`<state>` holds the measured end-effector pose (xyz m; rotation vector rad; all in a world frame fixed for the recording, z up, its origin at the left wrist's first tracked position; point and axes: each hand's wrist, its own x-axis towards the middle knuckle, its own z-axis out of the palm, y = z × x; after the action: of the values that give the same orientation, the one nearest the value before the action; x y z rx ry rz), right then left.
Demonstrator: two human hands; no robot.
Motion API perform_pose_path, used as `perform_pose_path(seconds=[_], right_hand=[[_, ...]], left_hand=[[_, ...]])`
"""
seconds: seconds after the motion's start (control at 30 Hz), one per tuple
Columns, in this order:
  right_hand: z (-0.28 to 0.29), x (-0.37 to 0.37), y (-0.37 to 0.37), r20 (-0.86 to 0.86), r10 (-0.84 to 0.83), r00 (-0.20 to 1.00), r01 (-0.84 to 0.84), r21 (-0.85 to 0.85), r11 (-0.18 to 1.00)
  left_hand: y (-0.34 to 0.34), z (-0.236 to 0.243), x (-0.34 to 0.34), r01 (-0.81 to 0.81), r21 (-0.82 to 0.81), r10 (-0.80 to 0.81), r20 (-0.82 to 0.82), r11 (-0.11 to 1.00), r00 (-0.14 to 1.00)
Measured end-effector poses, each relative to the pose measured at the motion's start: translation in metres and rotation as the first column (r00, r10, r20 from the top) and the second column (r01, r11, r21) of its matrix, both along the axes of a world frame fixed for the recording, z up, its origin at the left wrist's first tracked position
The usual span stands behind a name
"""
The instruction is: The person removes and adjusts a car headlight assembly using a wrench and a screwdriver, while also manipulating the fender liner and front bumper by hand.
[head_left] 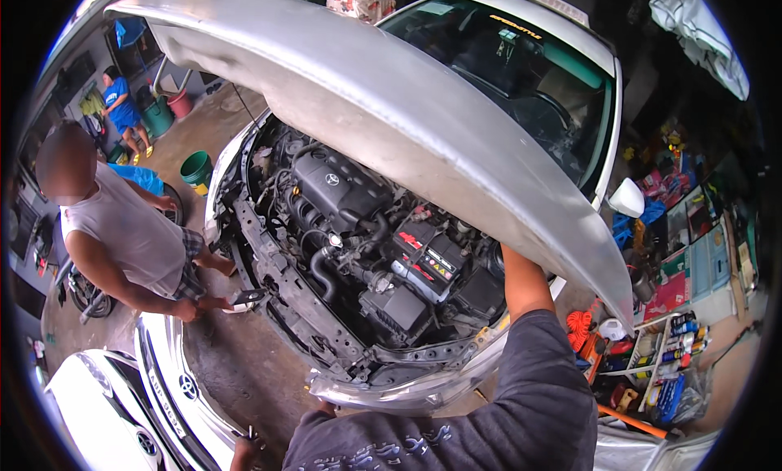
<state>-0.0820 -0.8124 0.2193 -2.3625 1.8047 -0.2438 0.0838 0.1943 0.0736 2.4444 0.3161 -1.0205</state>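
A silver hood (391,104) stands raised over the engine bay of a white car. My right forearm (525,283), in a dark grey sleeve, reaches up under the hood's edge; the hood hides that hand. At the bottom edge my left hand (244,453) is closed, and a small metal tip shows above it; what it holds is unclear. Below the hood lie a black engine cover (338,186), a battery (428,259) and a black box (397,308). Grey front trim (407,393) runs along the bay. A bit of skin (327,407) shows beside that trim; whose it is, I cannot tell.
To the left a person (130,226) in a white sleeveless top holds a grey flat object (247,297) by the bay. White front panels (167,381) lie lower left. A green bucket (196,172) stands behind. On the right is a rack (652,365) with bottles and orange cord (579,328).
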Motion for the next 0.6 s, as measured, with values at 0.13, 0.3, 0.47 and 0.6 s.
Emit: perform_pose_path(seconds=[0.13, 0.3, 0.47, 0.6], right_hand=[[-0.002, -0.006, 0.000, -0.020, -0.005, 1.000, 0.005, -0.006, 1.000], [-0.003, 0.005, 0.009, 0.018, 0.018, 1.000, -0.018, 0.003, 1.000], [-0.002, 0.000, 0.011, 0.014, 0.018, 1.000, -0.018, 0.001, 1.000], [-0.004, -0.001, 0.013, 0.006, 0.018, 1.000, -0.018, 0.001, 1.000]], left_hand=[[-0.014, -0.003, -0.006, 0.156, 0.094, -0.154, -0.027, 0.983, 0.988], [0.013, -0.008, -0.004, 0.142, 0.130, -0.138, -0.043, 0.981, 0.990], [0.021, 0.005, -0.005, 0.786, 0.358, -0.812, -0.115, 0.504, 0.573], [0.003, 0.023, 0.005, 0.898, 0.246, -0.804, -0.403, 0.366, 0.438]])
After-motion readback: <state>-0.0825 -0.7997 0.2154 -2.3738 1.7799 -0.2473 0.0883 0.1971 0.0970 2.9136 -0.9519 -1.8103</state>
